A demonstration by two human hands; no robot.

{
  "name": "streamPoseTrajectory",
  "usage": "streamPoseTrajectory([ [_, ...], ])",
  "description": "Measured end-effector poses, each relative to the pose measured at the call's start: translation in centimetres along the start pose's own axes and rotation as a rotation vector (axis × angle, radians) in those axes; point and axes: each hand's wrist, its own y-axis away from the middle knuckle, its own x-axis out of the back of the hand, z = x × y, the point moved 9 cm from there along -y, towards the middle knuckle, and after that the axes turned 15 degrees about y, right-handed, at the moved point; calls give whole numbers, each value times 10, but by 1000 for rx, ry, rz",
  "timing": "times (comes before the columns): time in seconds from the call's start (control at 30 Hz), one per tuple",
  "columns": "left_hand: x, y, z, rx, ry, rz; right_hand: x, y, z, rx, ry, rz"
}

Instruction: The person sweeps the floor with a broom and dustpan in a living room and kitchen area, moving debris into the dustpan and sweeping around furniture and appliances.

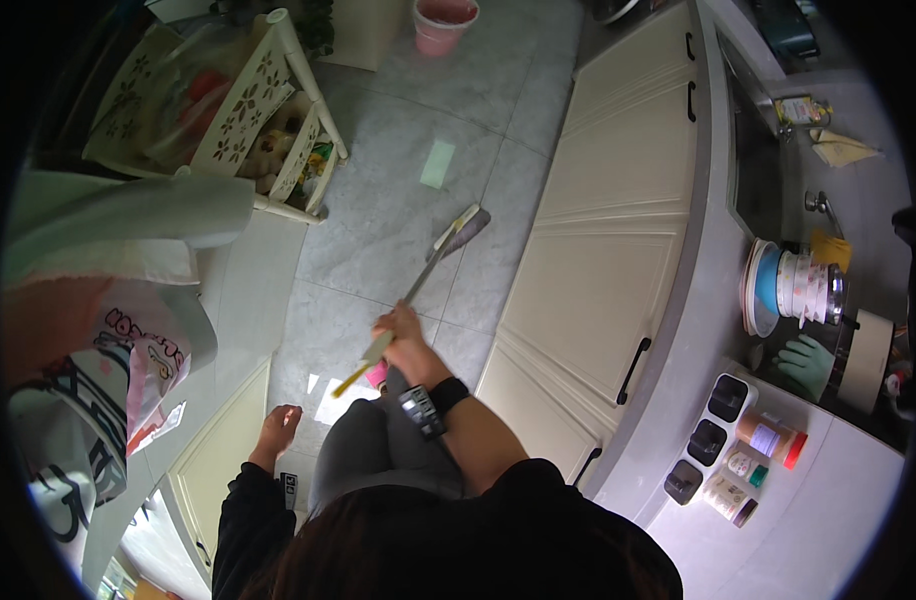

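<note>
My right hand (404,336) grips the grey handle of a broom (426,271), whose yellow end points back towards my legs. The broom head (465,231), pale on top with dark greyish bristles, rests on the grey tiled floor (375,240) ahead of me. A black band and a small device sit on my right wrist. My left hand (279,431) hangs at my left side with nothing in it, its fingers loosely bent and slightly apart. Part of a pink shoe (378,373) shows beneath my right forearm.
Cream cabinets (600,277) with black handles line the right, below a counter bearing stacked bowls (795,285), a green glove (805,365) and spice jars (769,439). A plastic basket rack (240,112) and printed bags (150,345) stand left. A pink bucket (437,37) is at the far end.
</note>
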Motion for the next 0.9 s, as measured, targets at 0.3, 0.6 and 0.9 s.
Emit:
streamPoseTrajectory([
  [0.3,14,34,-48,62,64,89,116,148,-76,28,703,147],
  [0.6,-4,80,-100,196,24,48,149,258,1,-428,1240,39],
  [0.9,-1,103,-108,78,8,89,151,130,129,-470,1254,-255],
])
